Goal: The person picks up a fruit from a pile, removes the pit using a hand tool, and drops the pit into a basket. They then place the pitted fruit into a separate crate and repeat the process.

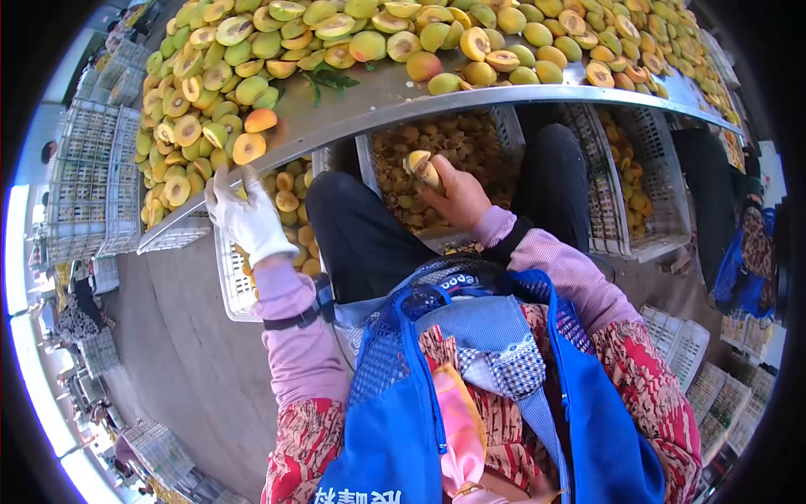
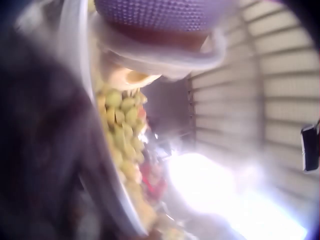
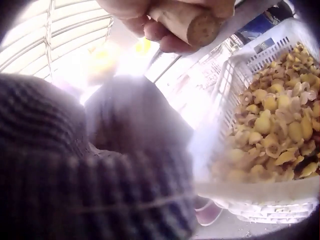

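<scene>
My right hand (image 1: pixel 460 197) curls round a short wooden-handled tool (image 1: pixel 428 174), over a crate of fruit scraps. A pale yellow piece (image 1: pixel 417 158) shows at the tool's upper end. In the right wrist view the round butt of the wooden handle (image 3: pixel 204 29) sticks out from the curled fingers; its working end is hidden. My left hand (image 1: pixel 250 220), in a white glove, is at the metal table's front edge. Its fingers reach over the lip towards a halved, apricot-like fruit (image 1: pixel 249 149), thumb apart from them. Part of this glove (image 2: pixel 155 57) shows under a purple cuff in the left wrist view.
Halved fruit (image 1: pixel 336 25) is heaped over the metal table (image 1: pixel 369 118), with green leaves (image 1: pixel 327 80) near its edge. Below, between my knees, stands the scrap crate (image 1: pixel 366 160). White crates with fruit flank it: one at left (image 1: pixel 228 273), another at right (image 1: pixel 672 197).
</scene>
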`<act>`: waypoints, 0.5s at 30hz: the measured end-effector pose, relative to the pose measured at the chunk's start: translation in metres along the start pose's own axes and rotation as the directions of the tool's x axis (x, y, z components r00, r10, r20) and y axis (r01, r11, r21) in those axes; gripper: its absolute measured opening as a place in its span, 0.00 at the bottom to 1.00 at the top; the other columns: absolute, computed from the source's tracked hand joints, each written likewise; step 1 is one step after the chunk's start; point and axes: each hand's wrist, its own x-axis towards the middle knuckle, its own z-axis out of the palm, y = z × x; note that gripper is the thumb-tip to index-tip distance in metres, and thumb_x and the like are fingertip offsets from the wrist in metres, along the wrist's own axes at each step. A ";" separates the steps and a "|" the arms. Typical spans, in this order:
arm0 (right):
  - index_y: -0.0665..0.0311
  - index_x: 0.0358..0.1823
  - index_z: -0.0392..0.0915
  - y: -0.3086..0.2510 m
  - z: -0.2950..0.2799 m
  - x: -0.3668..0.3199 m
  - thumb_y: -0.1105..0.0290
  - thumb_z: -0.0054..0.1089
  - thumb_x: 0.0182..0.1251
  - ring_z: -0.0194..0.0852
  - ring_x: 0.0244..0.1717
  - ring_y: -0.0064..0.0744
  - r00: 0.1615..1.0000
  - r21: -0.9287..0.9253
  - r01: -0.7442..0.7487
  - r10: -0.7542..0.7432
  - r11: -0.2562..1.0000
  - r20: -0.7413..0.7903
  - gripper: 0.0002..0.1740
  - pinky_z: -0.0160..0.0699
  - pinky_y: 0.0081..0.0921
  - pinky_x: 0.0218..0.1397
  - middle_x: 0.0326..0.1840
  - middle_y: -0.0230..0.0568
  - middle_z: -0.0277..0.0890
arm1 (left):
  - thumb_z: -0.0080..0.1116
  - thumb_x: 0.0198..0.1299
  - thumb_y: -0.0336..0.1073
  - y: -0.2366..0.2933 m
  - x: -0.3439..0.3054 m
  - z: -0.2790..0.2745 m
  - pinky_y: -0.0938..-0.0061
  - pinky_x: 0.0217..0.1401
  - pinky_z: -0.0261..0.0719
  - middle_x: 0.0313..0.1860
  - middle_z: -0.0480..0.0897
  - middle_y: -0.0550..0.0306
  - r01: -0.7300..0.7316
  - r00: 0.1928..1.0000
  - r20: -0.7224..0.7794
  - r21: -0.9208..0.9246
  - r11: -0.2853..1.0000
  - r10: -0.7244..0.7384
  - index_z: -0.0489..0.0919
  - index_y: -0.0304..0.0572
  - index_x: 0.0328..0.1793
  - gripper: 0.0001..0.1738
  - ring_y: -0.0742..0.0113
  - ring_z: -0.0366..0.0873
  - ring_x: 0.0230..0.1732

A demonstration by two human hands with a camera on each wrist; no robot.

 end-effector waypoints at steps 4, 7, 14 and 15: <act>0.59 0.39 0.62 -0.018 0.002 -0.001 0.64 0.56 0.59 0.73 0.32 0.56 0.999 -0.112 -0.035 0.034 0.993 -0.008 0.13 0.71 0.43 0.32 0.27 0.51 0.74 | 0.56 0.59 0.44 0.050 -0.030 0.008 0.70 0.52 0.72 0.41 0.81 0.48 0.569 0.737 0.669 -0.536 0.623 -0.097 0.78 0.35 0.47 0.19 0.59 0.77 0.45; 0.59 0.37 0.60 -0.013 0.003 -0.001 0.71 0.55 0.53 0.75 0.30 0.50 0.992 -0.280 0.090 -0.111 0.956 -0.061 0.13 0.73 0.41 0.29 0.26 0.46 0.74 | 0.60 0.57 0.46 0.106 -0.059 0.021 0.85 0.19 0.63 0.23 0.74 0.69 0.841 0.467 0.883 -0.459 0.286 0.044 0.80 0.42 0.36 0.14 0.83 0.66 0.19; 0.59 0.37 0.59 0.002 -0.008 0.000 0.70 0.55 0.52 0.75 0.32 0.55 0.988 -0.299 -0.081 0.117 0.951 0.105 0.14 0.72 0.47 0.31 0.25 0.51 0.74 | 0.61 0.55 0.38 0.116 -0.084 0.053 0.75 0.43 0.76 0.35 0.80 0.56 0.748 0.535 0.836 -0.537 0.389 0.126 0.77 0.34 0.44 0.15 0.65 0.78 0.36; 0.59 0.37 0.59 0.005 -0.007 0.001 0.70 0.55 0.52 0.75 0.32 0.55 0.988 -0.292 -0.079 0.114 0.953 0.108 0.14 0.72 0.47 0.31 0.25 0.51 0.74 | 0.61 0.53 0.37 0.118 -0.081 0.054 0.73 0.44 0.76 0.36 0.80 0.52 0.569 0.618 0.781 -0.525 0.633 0.092 0.77 0.35 0.44 0.15 0.61 0.78 0.38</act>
